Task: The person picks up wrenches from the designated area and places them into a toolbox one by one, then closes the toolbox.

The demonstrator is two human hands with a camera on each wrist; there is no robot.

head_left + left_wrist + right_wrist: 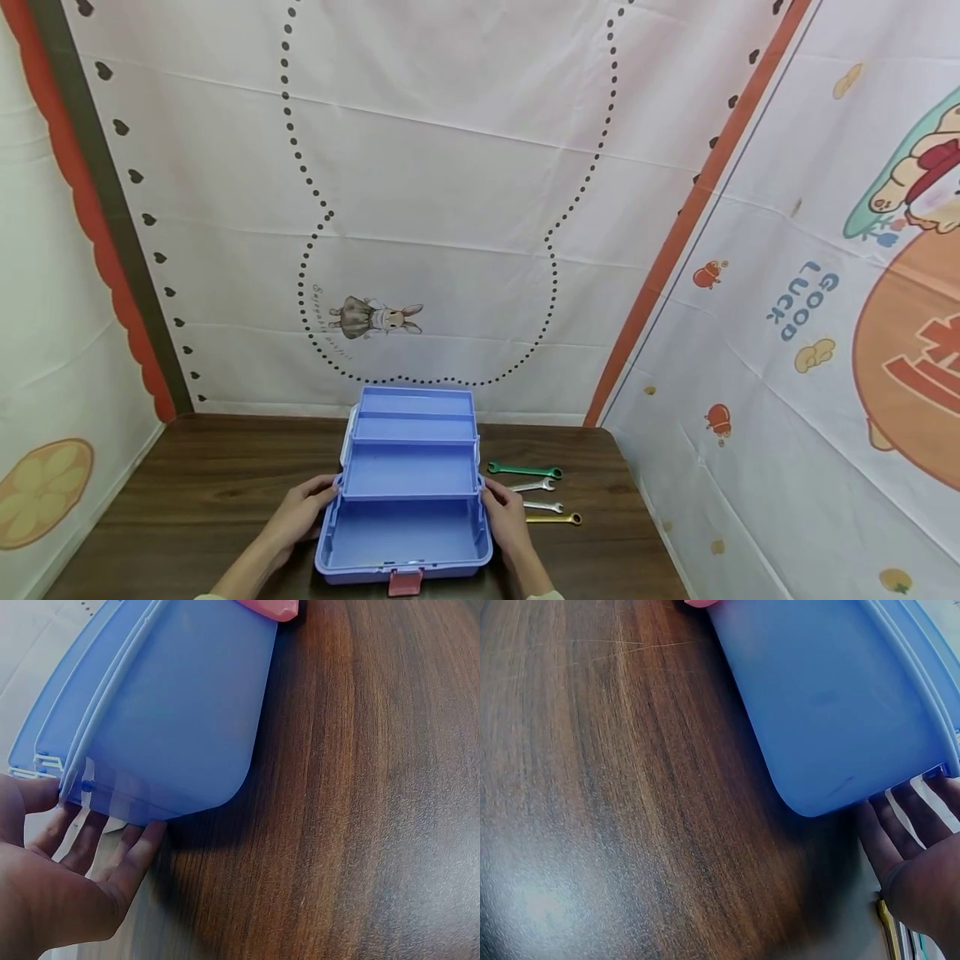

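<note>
A blue plastic toolbox point(405, 540) stands on the table with its lid up and two tiers of trays point(412, 471) folded out above the bottom compartment. No items show in the trays or the compartment. A pink latch point(405, 582) hangs at its front. My left hand point(298, 508) grips the left side, thumb at the rim and fingers spread along the outer wall, as the left wrist view shows. On the opposite side my right hand point(507, 518) holds the box the same way, its fingers point(907, 825) against the side wall.
To the right of the box lie several wrenches: a green wrench point(525, 471), silver wrenches point(543, 506) and a gold wrench point(558, 518), partly hidden by my right hand. The dark wood table point(217, 483) is bounded by printed cloth walls point(450, 208) at the back and sides.
</note>
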